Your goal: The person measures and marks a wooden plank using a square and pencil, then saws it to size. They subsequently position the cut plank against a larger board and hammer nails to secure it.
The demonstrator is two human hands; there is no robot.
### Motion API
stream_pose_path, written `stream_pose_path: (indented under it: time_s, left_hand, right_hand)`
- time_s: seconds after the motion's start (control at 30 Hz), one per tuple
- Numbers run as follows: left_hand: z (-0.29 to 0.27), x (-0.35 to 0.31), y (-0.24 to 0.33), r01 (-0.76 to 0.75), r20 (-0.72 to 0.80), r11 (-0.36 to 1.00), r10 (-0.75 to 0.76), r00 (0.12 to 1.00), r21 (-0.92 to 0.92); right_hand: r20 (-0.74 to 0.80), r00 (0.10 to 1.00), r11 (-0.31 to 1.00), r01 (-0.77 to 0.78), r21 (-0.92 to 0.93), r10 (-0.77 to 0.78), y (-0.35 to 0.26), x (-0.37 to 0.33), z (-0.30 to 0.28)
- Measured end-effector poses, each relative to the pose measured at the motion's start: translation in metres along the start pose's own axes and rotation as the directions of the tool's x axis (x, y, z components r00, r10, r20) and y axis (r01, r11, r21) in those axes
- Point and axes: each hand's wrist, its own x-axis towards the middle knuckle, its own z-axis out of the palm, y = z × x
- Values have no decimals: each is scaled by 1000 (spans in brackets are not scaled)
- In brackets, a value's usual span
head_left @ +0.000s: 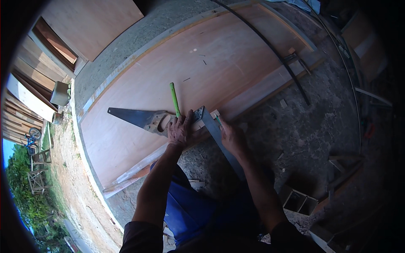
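Observation:
A large plywood panel (139,97) framed with wooden strips lies before me. At its near edge my left hand (179,131) holds down the short arm of a carpenter's square (220,141), fingers over it. The square's long metal blade extends off the panel toward my body. My right hand (233,137) pinches a thin green pencil (218,119), its tip at a narrow wood strip (214,113) beside the square. Left of my left hand lies a handsaw (133,117), blade pointing left. A green handle (174,99) sticks out beyond my left fingers; its other end is hidden.
A dark, bent strip (270,44) crosses the panel's right part, near a metal clamp (301,63) on the edge. Wood offcuts and a divided wooden frame (298,201) lie on the floor at lower right. Boards (88,25) stand at upper left.

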Motion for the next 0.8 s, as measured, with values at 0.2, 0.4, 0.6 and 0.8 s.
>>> stream_pose_path:
  time_s: [0.2,0.4,0.6,0.8]
  left_hand:
    - [-4,-1,4,19,6,999,-19,1000,-39]
    - [-6,0,6,40,19,998,-39,999,-48]
    - [-6,-1,3,57,37,997,-56,998,-45]
    - [-14,3,11,107,115,992,-99,988,-65]
  right_hand:
    - [107,994,995,3,-104,9,-3,10,-2]
    - [101,995,996,23,-91,-14,-3,12,2]
    - [132,991,994,26,-106,-12,-4,14,6]
    - [130,990,981,80,-174,-57,-4,20,7]
